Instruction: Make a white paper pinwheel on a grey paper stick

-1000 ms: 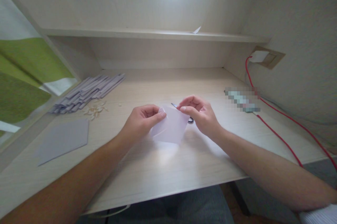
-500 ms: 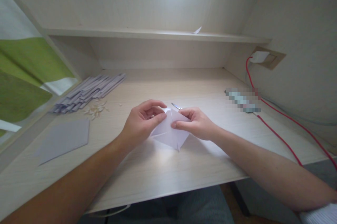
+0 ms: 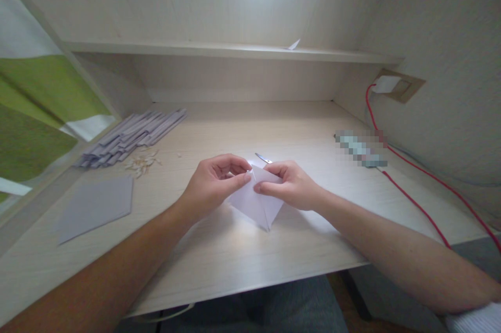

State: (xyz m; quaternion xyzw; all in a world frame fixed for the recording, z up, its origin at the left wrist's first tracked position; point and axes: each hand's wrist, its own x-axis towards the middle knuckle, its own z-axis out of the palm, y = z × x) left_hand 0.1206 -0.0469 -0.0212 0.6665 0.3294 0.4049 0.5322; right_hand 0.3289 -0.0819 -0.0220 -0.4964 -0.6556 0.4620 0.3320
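Observation:
A folded sheet of white paper [image 3: 256,205] is held between both hands, just over the front half of the desk, one corner pointing down toward me. My left hand [image 3: 217,179] pinches its upper left edge between thumb and curled fingers. On the other side, my right hand [image 3: 291,184] grips the upper right part, thumb on top and fingers behind. Right behind the paper lies a metal blade [image 3: 263,157], seemingly of scissors; its other end is hidden by the right hand and paper.
At the left are a stack of flat paper sheets [image 3: 97,207], a pile of folded paper strips [image 3: 133,137] and small pale scraps [image 3: 143,162]. A blurred-out device [image 3: 360,150] with a red cable [image 3: 417,207] lies right. A paper piece [image 3: 294,45] rests on the shelf [image 3: 195,50].
My left hand has shifted slightly right and toward me, its fingers closing on the paper's edge. The paper's left side has folded in, so it looks narrower. The right hand barely moved.

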